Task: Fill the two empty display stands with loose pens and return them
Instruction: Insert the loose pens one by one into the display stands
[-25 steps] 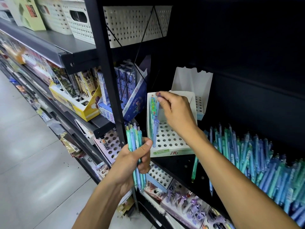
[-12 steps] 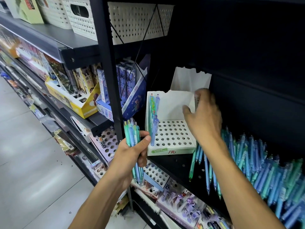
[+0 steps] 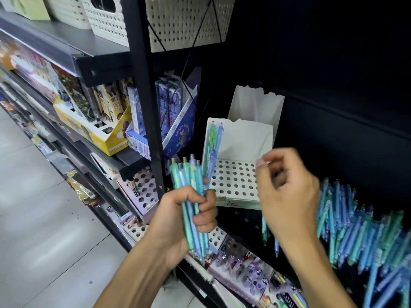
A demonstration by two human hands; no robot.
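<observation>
My left hand (image 3: 189, 221) is clenched round a bunch of pens (image 3: 191, 196), tips down, in front of the white stand (image 3: 235, 181) on the shelf. Right hand (image 3: 287, 192) is blurred, fingers curled, nothing visibly in it. The loose pens (image 3: 355, 230) lie heaped just right.

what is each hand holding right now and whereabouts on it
The left hand grips a bunch of teal and blue plastic pens around their middle. The blurred right hand has curled fingers; nothing visible in it.
</observation>
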